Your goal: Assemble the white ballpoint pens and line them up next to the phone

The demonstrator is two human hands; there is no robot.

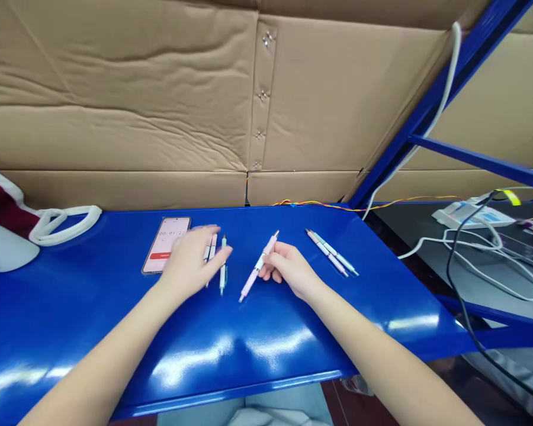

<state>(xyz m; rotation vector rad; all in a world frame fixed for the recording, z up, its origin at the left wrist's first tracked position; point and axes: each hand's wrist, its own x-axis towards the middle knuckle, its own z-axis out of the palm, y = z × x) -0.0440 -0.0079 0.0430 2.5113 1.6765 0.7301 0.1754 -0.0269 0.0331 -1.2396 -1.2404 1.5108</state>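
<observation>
My right hand (288, 267) grips a pink pen (256, 269) that lies slanted, tip toward me, on the blue shelf (231, 349). My left hand (190, 260) hovers with fingers spread over a pink pen (211, 248) and a light green pen (222, 272); it holds nothing. Two more pens (331, 252), one pink and one green, lie side by side to the right of my right hand.
A phone (165, 244) with a timer on its screen lies left of my left hand. A white bag with handles (48, 225) sits at the far left. Cardboard (160, 106) lines the back. Cables and a power strip (475, 216) lie on the grey surface at right.
</observation>
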